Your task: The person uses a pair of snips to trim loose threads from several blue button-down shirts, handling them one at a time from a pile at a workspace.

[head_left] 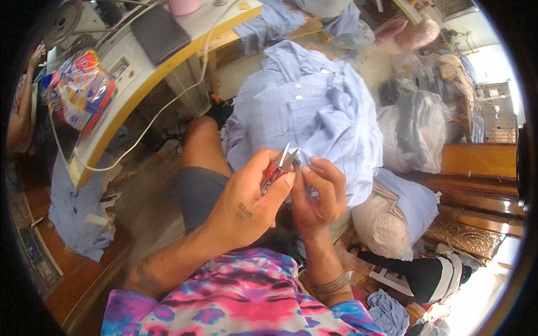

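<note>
While the left hand [242, 208] at mid-frame has its grip around small red-handled snips [271, 171], blades apart, the right hand [318, 203] curls beside them, fingers bent; can't tell whether it's pinching cloth. Light-blue shirt [274, 106], upper centre: probably light, soft, floppy, best taken by a seam. Snips likely stiff, light; hold the handles. Right fingertips' contact unclear; shirt's underside hidden.
</note>
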A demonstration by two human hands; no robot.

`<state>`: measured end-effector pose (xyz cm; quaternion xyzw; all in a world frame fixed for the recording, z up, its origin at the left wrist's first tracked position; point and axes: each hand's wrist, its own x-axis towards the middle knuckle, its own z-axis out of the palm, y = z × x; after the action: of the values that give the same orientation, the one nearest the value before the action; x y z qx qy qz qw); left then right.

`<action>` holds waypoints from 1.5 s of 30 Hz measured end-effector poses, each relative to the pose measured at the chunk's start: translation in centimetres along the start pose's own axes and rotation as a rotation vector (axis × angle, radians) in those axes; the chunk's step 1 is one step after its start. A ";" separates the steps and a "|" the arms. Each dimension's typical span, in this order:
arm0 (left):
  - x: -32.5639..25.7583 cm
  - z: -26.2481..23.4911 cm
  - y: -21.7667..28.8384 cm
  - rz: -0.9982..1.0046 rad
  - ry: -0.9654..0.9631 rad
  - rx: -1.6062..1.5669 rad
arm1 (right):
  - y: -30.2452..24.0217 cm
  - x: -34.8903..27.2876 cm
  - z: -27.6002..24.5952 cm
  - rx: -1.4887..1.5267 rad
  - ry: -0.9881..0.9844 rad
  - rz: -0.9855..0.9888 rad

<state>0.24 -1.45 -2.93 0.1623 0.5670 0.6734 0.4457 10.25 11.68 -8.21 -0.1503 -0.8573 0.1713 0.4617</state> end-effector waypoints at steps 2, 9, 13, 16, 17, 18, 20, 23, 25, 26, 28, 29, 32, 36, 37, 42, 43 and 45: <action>-0.1 -1.0 0.0 -0.051 0.006 -0.061 | 0.0 -0.7 0.6 0.028 -0.040 -0.022; 3.4 -2.0 -2.1 -0.033 -0.003 -0.106 | -0.9 -1.5 0.9 0.107 -0.079 0.091; 5.4 -1.2 -1.8 0.013 -0.106 -0.029 | -1.6 -0.6 -0.8 0.500 -0.041 0.641; 6.2 -0.4 -1.7 0.077 -0.140 0.064 | -0.9 -0.1 -2.1 0.627 -0.027 0.714; 6.5 -0.1 -1.9 0.121 -0.135 0.088 | -0.5 -0.2 -2.2 0.587 -0.027 0.663; 6.7 0.2 -2.1 0.166 -0.129 0.112 | -0.3 -0.2 -2.3 0.546 -0.027 0.612; 6.8 0.6 -1.7 0.151 -0.140 0.145 | -0.7 0.0 -2.8 0.522 0.010 0.647; 6.3 0.9 -0.1 0.028 -0.172 0.184 | -1.0 0.2 -3.4 0.648 0.082 0.740; 6.2 1.1 0.4 0.033 -0.177 0.212 | -1.2 0.4 -3.8 0.727 0.114 0.775; 6.1 1.2 0.6 0.038 -0.179 0.222 | -1.3 0.5 -4.0 0.735 0.119 0.775; 5.9 1.5 0.8 0.062 -0.186 0.239 | -1.4 1.0 -4.6 0.812 0.122 0.838; 5.6 2.2 1.1 0.059 -0.172 0.163 | -1.5 1.6 -5.3 0.883 0.120 0.899; 5.2 3.3 1.9 0.070 -0.185 0.097 | -1.2 1.9 -6.2 0.950 0.116 0.943; 5.2 4.5 2.4 0.013 -0.274 -0.017 | -0.5 2.5 -7.5 0.964 0.102 0.910; 5.3 4.8 2.6 0.019 -0.290 -0.031 | -0.5 2.7 -7.6 0.943 0.116 0.869; 5.7 5.0 3.0 -0.013 -0.347 -0.118 | -0.3 3.5 -8.5 0.904 0.068 0.797; 5.8 4.9 2.8 -0.040 -0.353 -0.152 | -0.4 3.6 -8.6 0.956 0.065 0.824; 5.7 5.0 2.8 -0.035 -0.342 -0.163 | -0.6 3.9 -8.6 1.061 0.056 0.875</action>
<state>-0.49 6.20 -0.49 0.2278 0.4292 0.6718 0.5591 15.40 14.12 -0.66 -0.2406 -0.5055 0.7348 0.3828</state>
